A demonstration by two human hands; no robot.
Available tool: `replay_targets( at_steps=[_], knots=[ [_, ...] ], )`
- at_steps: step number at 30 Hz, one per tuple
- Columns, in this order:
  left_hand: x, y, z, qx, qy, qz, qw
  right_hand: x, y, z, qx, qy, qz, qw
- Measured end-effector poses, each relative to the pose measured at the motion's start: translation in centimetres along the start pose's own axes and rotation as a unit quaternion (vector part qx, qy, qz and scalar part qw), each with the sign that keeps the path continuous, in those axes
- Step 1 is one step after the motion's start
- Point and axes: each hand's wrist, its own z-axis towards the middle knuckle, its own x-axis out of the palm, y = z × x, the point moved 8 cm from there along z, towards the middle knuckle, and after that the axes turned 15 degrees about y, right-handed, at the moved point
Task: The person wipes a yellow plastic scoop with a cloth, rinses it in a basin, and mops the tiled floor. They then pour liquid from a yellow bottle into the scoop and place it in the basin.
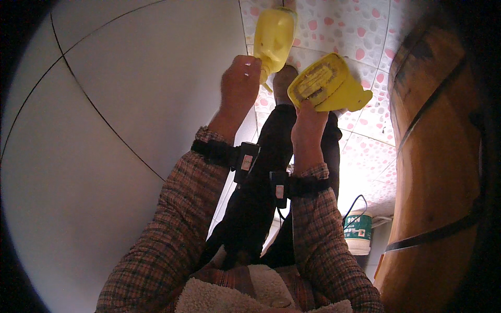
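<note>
My left hand (242, 80) grips a translucent yellow plastic pump bottle (276, 35) at its neck. The bottle's body points away from me, and a thin yellow spout shows just past my fingers. In my right hand (310, 127) is a yellow plastic object (332, 84) with a broad oval face and a narrow rounded end to the right. Dark grime or a worn label covers much of that face; its exact kind cannot be told. The two yellow things are apart, held above the floor in front of my legs.
White wall tiles (117, 98) rise close on my left. To my right stands a large brown wooden tub or barrel (434, 168) with dark bands. The floor tiles (332, 27) have a pink and grey pebble pattern. A bucket (358, 231) bearing writing sits near the tub.
</note>
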Motion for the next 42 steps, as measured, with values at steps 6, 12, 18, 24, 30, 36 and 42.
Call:
replay_targets(
  at_steps=[6, 12, 18, 24, 30, 36, 42],
  knots=[
    [0.6, 0.2, -0.6, -0.054, 0.015, 0.02, 0.998, 0.2, -0.3, 0.1, 0.019, 0.032, 0.007, 0.999],
    [0.7, -1.1, -0.6, -0.053, 0.016, 0.013, 0.998, 0.7, 0.7, -0.1, 0.01, 0.037, 0.018, 0.999],
    [0.7, 0.5, -1.1, -0.166, 0.034, -0.165, 0.972, 0.5, 1.0, -0.1, 0.03, 0.024, 0.006, 0.999],
    [2.0, 0.4, -1.6, -0.144, 0.041, -0.13, 0.98, 0.9, -0.1, -0.2, 0.029, 0.018, -0.035, 0.999],
    [1.7, 1.4, -0.5, -0.043, -0.055, -0.005, 0.998, 0.0, -0.8, -0.4, 0.004, 0.002, -0.243, 0.97],
    [1.6, 1.6, 0.8, 0.003, -0.179, -0.003, 0.984, 1.9, -2.5, -2.2, -0.022, 0.077, -0.185, 0.98],
    [2.1, 0.0, 0.7, 0.054, -0.18, 0.068, 0.98, 2.1, -3.6, -2.9, -0.031, 0.043, -0.194, 0.98]
  ],
)
